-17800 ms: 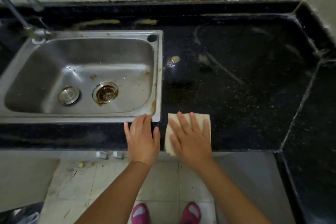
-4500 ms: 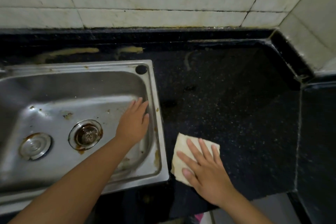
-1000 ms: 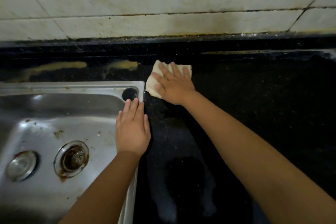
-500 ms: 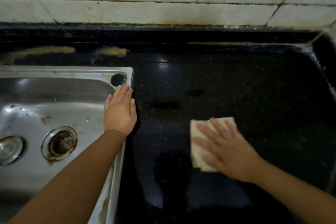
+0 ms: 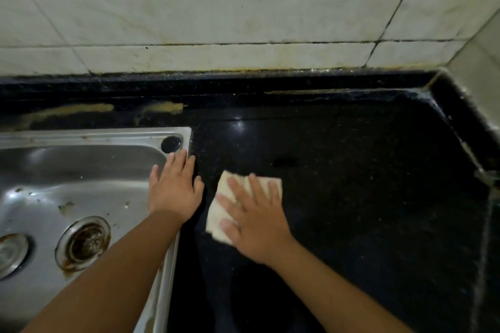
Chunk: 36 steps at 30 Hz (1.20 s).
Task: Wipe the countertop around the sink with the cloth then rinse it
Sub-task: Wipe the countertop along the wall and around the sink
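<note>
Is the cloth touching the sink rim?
Apart. The head view shows a strip of bare black countertop between the cloth under the right hand and the sink rim, where the left hand rests.

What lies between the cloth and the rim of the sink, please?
In the head view, only a narrow bare strip of black countertop separates the cloth from the sink rim; the left hand rests across that rim.
</note>
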{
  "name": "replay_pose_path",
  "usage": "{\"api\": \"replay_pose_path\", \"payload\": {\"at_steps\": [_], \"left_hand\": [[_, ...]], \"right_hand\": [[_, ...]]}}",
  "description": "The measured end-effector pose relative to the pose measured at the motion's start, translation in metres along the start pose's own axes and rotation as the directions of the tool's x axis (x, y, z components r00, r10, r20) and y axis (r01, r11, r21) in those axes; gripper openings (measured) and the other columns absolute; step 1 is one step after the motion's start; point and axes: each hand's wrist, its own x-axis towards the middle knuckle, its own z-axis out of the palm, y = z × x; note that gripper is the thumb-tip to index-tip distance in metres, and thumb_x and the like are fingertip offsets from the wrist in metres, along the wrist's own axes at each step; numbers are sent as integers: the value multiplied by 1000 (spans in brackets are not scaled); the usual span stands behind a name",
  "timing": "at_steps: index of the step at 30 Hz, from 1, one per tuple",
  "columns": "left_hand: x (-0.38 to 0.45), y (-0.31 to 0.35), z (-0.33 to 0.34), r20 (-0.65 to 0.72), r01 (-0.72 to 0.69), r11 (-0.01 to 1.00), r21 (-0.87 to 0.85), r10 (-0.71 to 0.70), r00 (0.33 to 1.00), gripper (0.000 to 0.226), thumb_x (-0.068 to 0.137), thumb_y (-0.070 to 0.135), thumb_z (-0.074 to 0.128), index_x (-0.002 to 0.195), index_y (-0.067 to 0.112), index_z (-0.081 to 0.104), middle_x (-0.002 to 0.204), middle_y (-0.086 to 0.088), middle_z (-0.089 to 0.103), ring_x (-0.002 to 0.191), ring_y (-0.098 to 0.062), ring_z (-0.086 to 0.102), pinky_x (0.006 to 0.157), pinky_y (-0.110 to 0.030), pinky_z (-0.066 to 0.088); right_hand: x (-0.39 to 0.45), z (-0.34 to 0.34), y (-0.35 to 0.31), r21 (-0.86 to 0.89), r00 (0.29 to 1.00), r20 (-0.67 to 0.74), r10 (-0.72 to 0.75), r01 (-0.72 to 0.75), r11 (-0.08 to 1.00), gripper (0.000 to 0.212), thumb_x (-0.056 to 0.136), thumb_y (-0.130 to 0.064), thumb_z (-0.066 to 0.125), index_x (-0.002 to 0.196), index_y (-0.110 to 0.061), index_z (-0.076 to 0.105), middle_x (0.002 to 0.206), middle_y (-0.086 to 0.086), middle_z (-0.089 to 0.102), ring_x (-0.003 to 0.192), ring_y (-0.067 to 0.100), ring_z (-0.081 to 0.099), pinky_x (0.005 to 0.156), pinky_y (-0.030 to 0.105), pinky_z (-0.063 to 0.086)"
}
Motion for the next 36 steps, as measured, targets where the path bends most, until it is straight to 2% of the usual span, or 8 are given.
{"api": "replay_pose_path", "payload": {"at_steps": [9, 13, 16, 20, 26, 29, 31, 36], "left_hand": [[-48, 1, -32, 47, -162, 984, -69, 166, 985, 61, 95, 23, 39, 148, 16, 8, 153, -3, 19, 142, -18, 7, 113, -40, 7], [-113, -26, -30, 69, -262, 960, -99, 269, 961, 55, 97, 28, 34, 147, 17, 15, 154, -1, 15, 142, -17, 4, 113, -38, 6], [-168, -61, -22, 98, -288, 956, -62, 293, 951, 60, 89, 40, 20, 143, 13, 30, 150, -6, 28, 141, -22, 19, 111, -44, 17], [-235, -124, -9, 40, -281, 959, -31, 282, 959, 53, 81, 33, 33, 109, 1, 64, 112, -17, 65, 104, -35, 62, 79, -54, 49], [-273, -189, -3, 145, -250, 966, 65, 239, 960, 54, 86, 38, 31, 98, 1, 69, 100, -17, 69, 93, -34, 67, 71, -51, 53], [-272, -198, -4, 187, -251, 967, 34, 241, 952, 96, 87, 65, -3, 118, 0, 59, 123, -18, 59, 117, -33, 54, 94, -48, 43], [-272, -199, -6, 234, -285, 958, 33, 270, 934, 122, 62, 84, -14, 143, 2, 27, 150, -15, 25, 140, -27, 21, 112, -40, 10], [-270, -208, -9, 226, -359, 922, 142, 323, 919, 98, 82, 70, 36, 146, 13, -10, 155, -4, -11, 142, -17, -9, 111, -31, -12]], "right_hand": [[-154, 26, 63, -176, 931, 167, -325, 353, 919, 47, 97, -54, 12, 137, -40, 31, 157, -8, -4, 145, 24, -3, 110, 43, 5], [-146, 15, 38, -16, 996, 29, 90, -89, 996, 72, 85, -67, -12, 144, -38, 15, 152, -11, 3, 144, 28, 7, 110, 40, -1], [-135, 12, -35, 129, 842, 117, 527, -539, 833, 58, 93, -54, 0, 147, -34, 2, 157, -6, -11, 144, 28, -10, 113, 51, -3], [-148, 29, -141, 120, 833, 24, 553, -552, 825, 62, 97, -41, 8, 123, -19, 60, 133, 12, 55, 118, 42, 52, 86, 67, 40], [-161, 49, -230, 179, 774, -29, 632, -618, 766, 76, 98, -38, -4, 112, -19, 68, 120, 10, 65, 113, 38, 55, 77, 64, 46], [-162, 54, -243, 210, 780, 9, 626, -613, 761, 76, 98, -39, -3, 111, -17, 69, 117, 11, 66, 113, 38, 52, 81, 60, 48], [-171, 56, -235, 205, 812, 34, 583, -577, 791, 74, 98, -40, -2, 112, -19, 68, 118, 11, 65, 107, 38, 61, 86, 54, 48], [-212, 47, -167, 128, 842, 113, 527, -539, 833, 100, 70, -71, -24, 146, -25, 24, 156, 4, 13, 144, 30, 14, 114, 46, 15]]}}
